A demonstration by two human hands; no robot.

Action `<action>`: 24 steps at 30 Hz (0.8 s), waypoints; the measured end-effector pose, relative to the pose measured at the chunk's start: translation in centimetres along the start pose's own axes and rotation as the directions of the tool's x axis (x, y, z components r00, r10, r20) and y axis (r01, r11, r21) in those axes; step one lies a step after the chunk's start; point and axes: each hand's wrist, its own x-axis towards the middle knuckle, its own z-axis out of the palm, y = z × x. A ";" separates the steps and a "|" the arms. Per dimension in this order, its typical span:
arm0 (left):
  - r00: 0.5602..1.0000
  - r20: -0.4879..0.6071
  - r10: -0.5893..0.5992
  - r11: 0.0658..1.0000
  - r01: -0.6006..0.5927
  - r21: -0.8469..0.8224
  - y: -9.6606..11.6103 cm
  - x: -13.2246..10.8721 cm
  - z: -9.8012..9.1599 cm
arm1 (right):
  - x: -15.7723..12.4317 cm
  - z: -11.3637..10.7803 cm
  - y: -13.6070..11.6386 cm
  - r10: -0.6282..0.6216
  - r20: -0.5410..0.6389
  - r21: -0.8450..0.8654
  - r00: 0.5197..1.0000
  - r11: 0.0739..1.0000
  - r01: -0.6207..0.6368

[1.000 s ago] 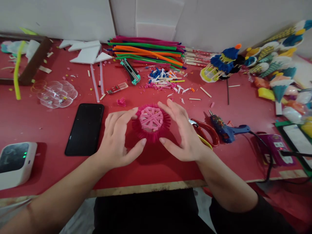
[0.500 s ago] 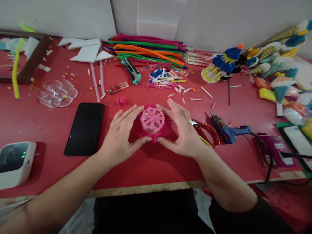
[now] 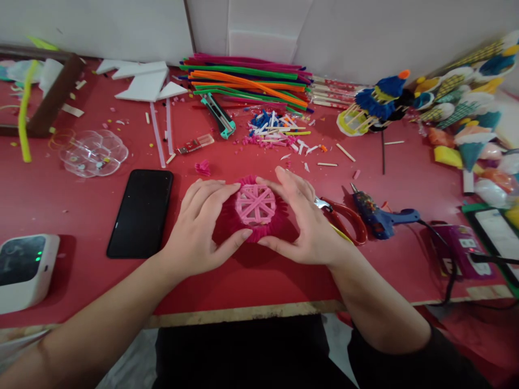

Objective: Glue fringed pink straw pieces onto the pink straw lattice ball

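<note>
A round pink craft piece (image 3: 255,205), a wheel of light pink sticks ringed by a dark pink fringe, rests on the red table (image 3: 81,205) in front of me. My left hand (image 3: 200,227) cups its left side, fingers curved over the fringe and thumb under the near edge. My right hand (image 3: 302,219) wraps the right side the same way. Both hands press against the fringe and hold the piece between them.
A black phone (image 3: 141,212) lies left of my hands and a white device (image 3: 24,270) further left. Red scissors (image 3: 344,219) and a blue glue gun (image 3: 379,213) lie to the right. Coloured straws (image 3: 247,81), cut bits, a box cutter (image 3: 221,116) and a clear tray (image 3: 93,154) lie behind.
Both hands have closed in from hovering apart around the pink piece to gripping its sides, folding the fringe inward.
</note>
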 end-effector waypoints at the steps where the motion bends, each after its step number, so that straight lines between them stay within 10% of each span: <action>1: 1.000 -0.001 0.006 1.000 -0.006 0.008 -0.1 0.0 0.1 | 0.0 0.0 0.1 -0.011 -0.005 0.005 1.000 1.000 0.011; 17: 0.999 -0.053 0.003 1.000 -0.002 0.014 -0.3 -0.2 0.0 | -0.1 0.4 -0.3 0.025 -0.043 0.034 0.999 0.999 -0.024; 24: 0.990 0.137 -0.015 0.991 0.033 -0.130 -0.5 -0.2 0.2 | -0.2 0.0 -0.4 0.029 -0.038 0.088 0.999 0.996 -0.025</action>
